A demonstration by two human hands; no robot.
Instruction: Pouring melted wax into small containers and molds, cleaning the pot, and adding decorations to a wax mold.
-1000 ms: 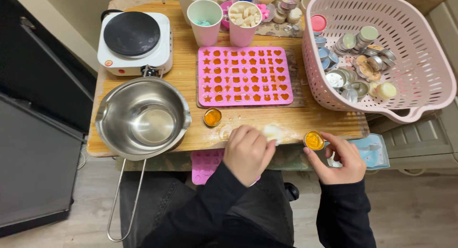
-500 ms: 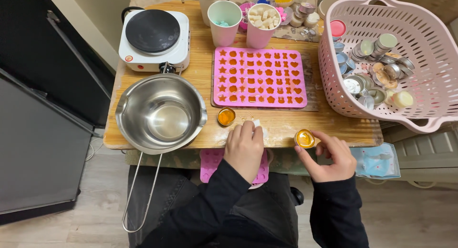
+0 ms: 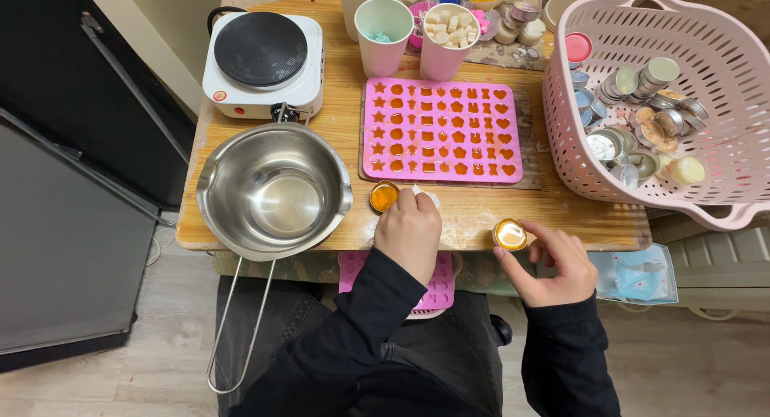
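Observation:
My left hand (image 3: 409, 231) presses a small white wad (image 3: 427, 196) onto the wooden table (image 3: 561, 212), just right of a small round tin of orange wax (image 3: 383, 197). My right hand (image 3: 553, 263) holds a second tin of orange wax (image 3: 510, 234) at the table's front edge, pinched between thumb and fingers. Behind both hands lies a pink silicone mould (image 3: 441, 130) with many small shaped cavities filled with orange wax.
A steel saucepan (image 3: 274, 191) with a long wire handle sits at the left, a white hot plate (image 3: 261, 60) behind it. Two cups (image 3: 383, 34) stand at the back. A pink basket (image 3: 722, 152) of tins is at the right. Another pink mould (image 3: 433, 282) lies on my lap.
My left hand slid the white wad leftward across the table front, from near the right tin to beside the left tin. The right hand kept its tin, shifting slightly left.

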